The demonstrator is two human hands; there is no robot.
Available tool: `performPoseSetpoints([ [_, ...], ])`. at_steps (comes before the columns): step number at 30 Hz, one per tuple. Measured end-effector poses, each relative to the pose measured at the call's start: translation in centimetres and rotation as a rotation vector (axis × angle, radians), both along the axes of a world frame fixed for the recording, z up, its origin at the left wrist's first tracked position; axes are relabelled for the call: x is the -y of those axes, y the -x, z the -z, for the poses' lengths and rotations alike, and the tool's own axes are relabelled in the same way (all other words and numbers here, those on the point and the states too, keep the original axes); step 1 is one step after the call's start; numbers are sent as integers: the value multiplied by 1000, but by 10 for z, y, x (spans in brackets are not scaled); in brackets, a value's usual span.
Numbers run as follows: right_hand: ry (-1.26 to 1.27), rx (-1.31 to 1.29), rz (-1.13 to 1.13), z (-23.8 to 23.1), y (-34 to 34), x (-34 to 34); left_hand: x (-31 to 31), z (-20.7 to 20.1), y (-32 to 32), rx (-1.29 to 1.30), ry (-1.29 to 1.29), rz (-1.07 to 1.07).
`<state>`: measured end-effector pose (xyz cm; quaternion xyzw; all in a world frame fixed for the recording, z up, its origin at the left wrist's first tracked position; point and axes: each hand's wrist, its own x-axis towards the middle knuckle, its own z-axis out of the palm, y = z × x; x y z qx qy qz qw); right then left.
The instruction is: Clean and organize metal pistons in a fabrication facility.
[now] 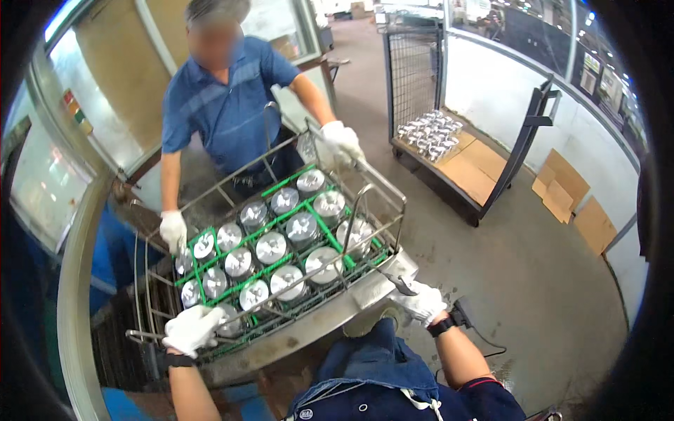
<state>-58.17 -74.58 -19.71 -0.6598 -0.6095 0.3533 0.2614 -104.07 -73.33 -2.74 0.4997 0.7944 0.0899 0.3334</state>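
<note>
A wire basket (290,319) with green dividers (314,214) holds several shiny round metal parts (271,247) in rows. At its near left corner my left hand (191,330), in a white glove, is closed over the top rail, next to a metal part (229,320). My right hand (421,303), also gloved, is closed beside the basket's near right corner. A short dark metal piece (401,284) sticks out from its fingers; its kind is unclear.
Across the basket a person in a blue shirt (232,91) has one gloved hand on the rail and the other near the parts at the left. A wheeled cart (484,179) carries more metal parts on cardboard. Cardboard sheets (562,184) lean by the right wall.
</note>
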Motion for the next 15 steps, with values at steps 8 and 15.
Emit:
performPoseSetpoints([
  [8, 42, 173, -93, 50, 13, 1, -161, 70, -166, -396, -218, 833],
  [15, 212, 238, 105, 28, 19, 45, -309, 241, -235, -369, -275, 1254],
])
